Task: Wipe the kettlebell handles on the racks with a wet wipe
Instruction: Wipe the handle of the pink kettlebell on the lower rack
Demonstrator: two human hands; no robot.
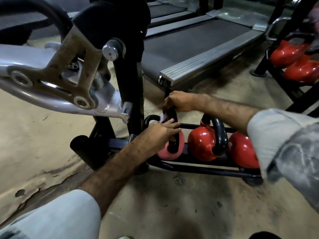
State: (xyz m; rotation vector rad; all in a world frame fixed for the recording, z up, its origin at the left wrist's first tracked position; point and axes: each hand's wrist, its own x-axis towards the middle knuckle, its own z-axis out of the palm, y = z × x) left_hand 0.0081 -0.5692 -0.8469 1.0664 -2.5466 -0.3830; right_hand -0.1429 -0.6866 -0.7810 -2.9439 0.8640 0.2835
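A low black rack (198,168) on the floor holds three red kettlebells. My right hand (177,101) grips the top of the black handle (172,116) of the leftmost kettlebell (172,150), which is tilted. My left hand (162,133) wraps around the same handle lower down, with a white wet wipe (163,118) showing just above its fingers. The middle kettlebell (202,144) stands with its black handle (219,135) free. My right forearm partly hides the right kettlebell (241,149).
A silver and black exercise machine (69,69) hangs close at the left, its black post (136,94) right beside the rack. A treadmill (198,47) lies behind. A second rack with red kettlebells (293,56) stands at the far right. The floor is worn beige.
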